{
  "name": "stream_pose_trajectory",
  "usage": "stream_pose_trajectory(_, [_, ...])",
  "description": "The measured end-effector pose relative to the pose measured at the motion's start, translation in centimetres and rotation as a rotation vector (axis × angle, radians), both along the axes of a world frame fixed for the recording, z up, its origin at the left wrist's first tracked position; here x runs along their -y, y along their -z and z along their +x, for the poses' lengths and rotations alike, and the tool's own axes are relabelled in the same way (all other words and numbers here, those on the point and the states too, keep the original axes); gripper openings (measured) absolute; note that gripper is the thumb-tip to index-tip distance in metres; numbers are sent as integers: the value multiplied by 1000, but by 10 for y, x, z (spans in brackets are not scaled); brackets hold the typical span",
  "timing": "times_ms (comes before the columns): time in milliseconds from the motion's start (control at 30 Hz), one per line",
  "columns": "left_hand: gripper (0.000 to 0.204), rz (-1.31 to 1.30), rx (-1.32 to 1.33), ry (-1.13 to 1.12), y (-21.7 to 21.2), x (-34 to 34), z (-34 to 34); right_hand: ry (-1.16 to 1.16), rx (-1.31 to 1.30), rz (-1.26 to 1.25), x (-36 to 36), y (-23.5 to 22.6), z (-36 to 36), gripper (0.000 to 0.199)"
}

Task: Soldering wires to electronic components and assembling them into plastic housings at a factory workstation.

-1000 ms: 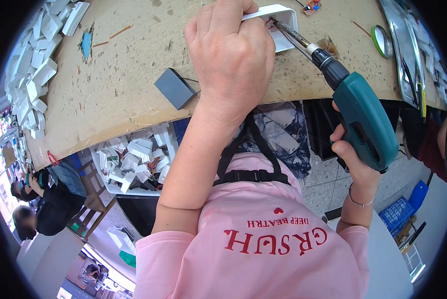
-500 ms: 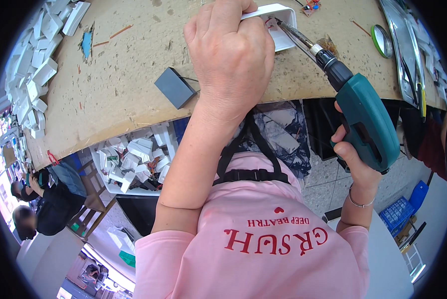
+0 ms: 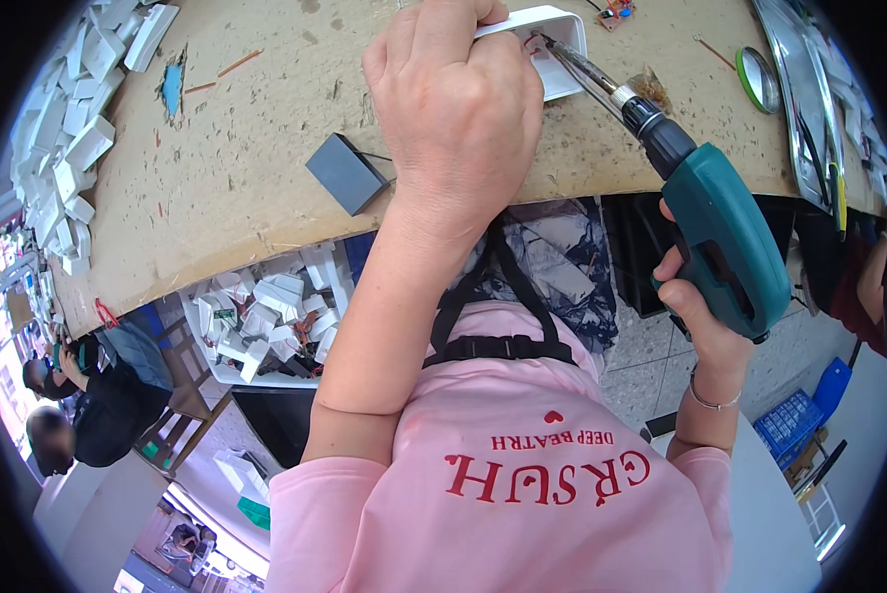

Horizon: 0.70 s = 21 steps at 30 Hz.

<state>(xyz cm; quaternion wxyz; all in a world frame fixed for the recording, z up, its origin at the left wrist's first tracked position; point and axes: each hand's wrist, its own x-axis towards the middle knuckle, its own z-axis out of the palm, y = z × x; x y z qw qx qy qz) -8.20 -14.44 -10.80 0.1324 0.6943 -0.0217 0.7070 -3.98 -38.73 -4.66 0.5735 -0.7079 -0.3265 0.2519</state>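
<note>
At the far side of the workbench (image 3: 265, 193), my left hand (image 3: 458, 124) is closed around a white plastic housing (image 3: 562, 85), its open side turned to the right. A dark green soldering gun (image 3: 730, 237) is gripped in my right hand (image 3: 698, 306), with the thumb and fingers wrapped about its handle. The gun's slim metal tip points up and left into the housing, near a small reddish part inside. Whether the tip touches that part I cannot tell. My left fingertips are hidden behind the hand.
White housings (image 3: 89, 143) are heaped at the bench's left. A dark grey box (image 3: 346, 175) with a cable lies beside my left wrist. A circuit board (image 3: 616, 13), green-rimmed round tin (image 3: 758, 82) and metal tray (image 3: 797, 109) lie rightward. Below stands a filled bin (image 3: 211, 366); a person (image 3: 117, 415) sits left.
Almost nothing differs. The soldering gun and my right hand have shifted very slightly left and upward, and the housing with my left hand a touch left.
</note>
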Motion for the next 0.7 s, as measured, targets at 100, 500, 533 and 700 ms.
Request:
stream_pose_trajectory(100, [13,-14,-5,6,2,1,1,-5,17,-19,3,1,0,38])
stream_pose_trajectory(500, [10,-93,-17,80,-1,3,-2,-51,-122,-38,14,-4,-5,31])
stream_pose_trajectory(533, [9,-114,-29,98,-2,3,-3,-46,-130,-33,15,-4,-5,32])
stream_pose_trajectory(700, [8,-245,-377,-26,-29,19,-23,33,-131,-86,23,2,-8,72])
